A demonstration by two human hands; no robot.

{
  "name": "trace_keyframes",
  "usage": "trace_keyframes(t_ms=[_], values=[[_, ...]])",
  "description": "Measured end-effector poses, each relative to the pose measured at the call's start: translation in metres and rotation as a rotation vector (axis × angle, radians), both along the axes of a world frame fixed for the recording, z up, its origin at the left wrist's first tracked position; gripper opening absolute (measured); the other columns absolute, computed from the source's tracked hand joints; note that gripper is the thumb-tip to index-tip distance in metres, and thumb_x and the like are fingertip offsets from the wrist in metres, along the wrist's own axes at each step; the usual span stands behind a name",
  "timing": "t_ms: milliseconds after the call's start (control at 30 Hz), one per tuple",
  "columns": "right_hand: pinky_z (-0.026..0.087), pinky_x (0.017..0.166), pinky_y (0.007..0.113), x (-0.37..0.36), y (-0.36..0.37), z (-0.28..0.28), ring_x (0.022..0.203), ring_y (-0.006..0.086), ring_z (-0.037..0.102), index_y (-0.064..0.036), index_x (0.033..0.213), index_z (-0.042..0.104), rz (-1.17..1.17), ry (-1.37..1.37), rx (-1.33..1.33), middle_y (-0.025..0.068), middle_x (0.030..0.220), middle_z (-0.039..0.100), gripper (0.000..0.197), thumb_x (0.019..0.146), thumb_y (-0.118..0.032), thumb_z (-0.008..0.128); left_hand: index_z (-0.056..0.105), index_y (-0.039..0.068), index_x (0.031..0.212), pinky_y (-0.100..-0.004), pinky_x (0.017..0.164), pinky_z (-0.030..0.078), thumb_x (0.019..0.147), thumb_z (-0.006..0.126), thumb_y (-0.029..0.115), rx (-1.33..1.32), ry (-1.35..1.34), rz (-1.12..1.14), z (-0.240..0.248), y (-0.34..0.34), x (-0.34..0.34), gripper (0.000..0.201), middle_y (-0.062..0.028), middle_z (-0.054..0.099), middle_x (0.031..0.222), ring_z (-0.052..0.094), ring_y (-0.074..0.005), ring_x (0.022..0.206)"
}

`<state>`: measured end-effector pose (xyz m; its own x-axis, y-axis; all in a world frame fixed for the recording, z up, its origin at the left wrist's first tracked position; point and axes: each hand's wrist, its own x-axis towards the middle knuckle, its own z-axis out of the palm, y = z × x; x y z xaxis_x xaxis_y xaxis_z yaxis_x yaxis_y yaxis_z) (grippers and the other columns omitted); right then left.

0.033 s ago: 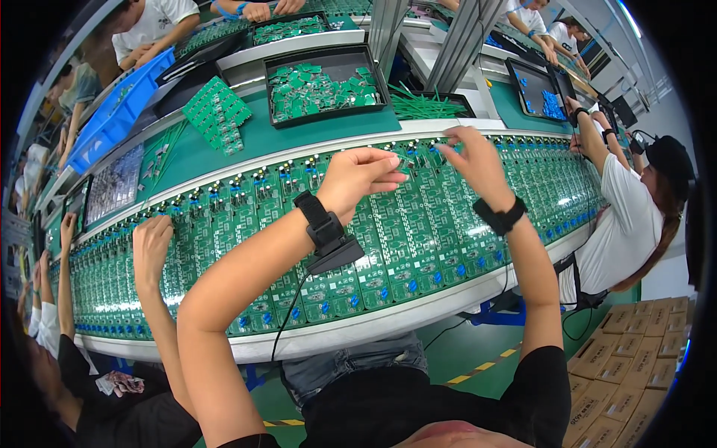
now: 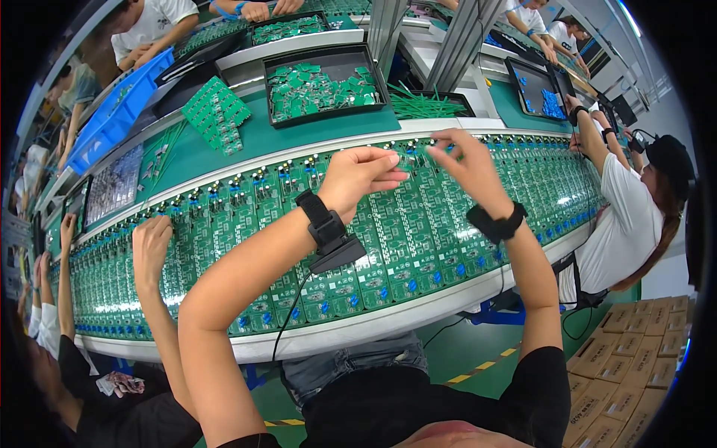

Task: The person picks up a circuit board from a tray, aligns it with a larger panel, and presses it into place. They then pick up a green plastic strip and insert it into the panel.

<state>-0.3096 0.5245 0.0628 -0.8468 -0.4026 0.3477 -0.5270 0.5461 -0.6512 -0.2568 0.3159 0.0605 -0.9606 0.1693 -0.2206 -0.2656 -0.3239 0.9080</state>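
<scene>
Above the far edge of a long row of green circuit boards [image 2: 328, 246], my left hand [image 2: 352, 179] is closed in a pinch, thumb against fingertips. Whatever it may hold is too small to make out. My right hand [image 2: 472, 168] is just to the right, thumb and forefinger apart, over the boards' upper edge. No object shows between its fingers. Small upright components line the boards' far edge, and round blue parts sit along their near edge. Black straps circle both my wrists; the left one carries a black box with a cable.
Beyond the boards stands a black tray [image 2: 328, 119] of small green boards. Left of it lie green board panels [image 2: 216, 112] and a blue bin [image 2: 119, 119]; right, green strips [image 2: 426, 104]. A co-worker's hand [image 2: 151, 239] is close on the left; another person [image 2: 627, 216] works at right.
My right hand has moved slightly left, closer to my left hand. The left hand has barely moved and remains pinched.
</scene>
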Motion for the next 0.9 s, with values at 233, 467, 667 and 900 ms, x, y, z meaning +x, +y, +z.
trace_keyframes(t_ms=[233,467,667,900], values=[[0.047,0.058,0.021,0.025,-0.015,0.007,0.070,0.0092,0.058,0.0012,0.100,0.058,0.072,-0.331,-0.418,0.0036,0.082,0.058,0.021,0.085,-0.013,0.059,0.061,0.000,0.089,-0.0267,0.063,0.052,0.083,0.059,0.009,-0.109,0.138,-0.009,0.001,0.020,-0.009,0.011,-0.0089,0.065,0.085,0.064,-0.0176,0.072],[0.049,0.063,0.022,0.009,0.001,0.014,0.073,0.0099,0.059,0.0011,0.102,0.059,0.150,-0.542,-0.428,0.0055,0.086,0.061,0.022,0.085,-0.013,0.058,0.063,0.007,0.084,-0.0281,0.064,0.049,0.077,0.063,0.015,-1.134,0.783,0.071,0.009,0.029,-0.025,0.011,-0.0065,0.064,0.082,0.063,-0.0168,0.073],[0.050,0.071,0.023,-0.014,0.028,0.015,0.077,0.0106,0.060,0.0001,0.100,0.060,0.129,-0.571,-0.515,0.0068,0.089,0.062,0.019,0.085,-0.011,0.059,0.060,0.005,0.070,-0.0409,0.059,0.048,0.074,0.060,0.025,-1.297,1.159,0.251,0.012,0.033,-0.040,0.020,-0.0100,0.059,0.067,0.059,-0.0289,0.069],[0.051,0.070,0.024,-0.042,0.084,-0.050,0.076,0.0140,0.062,-0.0035,0.093,0.062,-0.096,-0.016,-0.036,0.0059,0.086,0.062,0.015,0.079,-0.007,0.062,0.065,0.010,0.079,-0.0419,0.067,0.048,0.071,0.060,0.030,-1.729,0.527,0.396,0.003,-0.070,-0.093,0.022,-0.0115,0.064,0.081,0.061,-0.0301,0.079]])
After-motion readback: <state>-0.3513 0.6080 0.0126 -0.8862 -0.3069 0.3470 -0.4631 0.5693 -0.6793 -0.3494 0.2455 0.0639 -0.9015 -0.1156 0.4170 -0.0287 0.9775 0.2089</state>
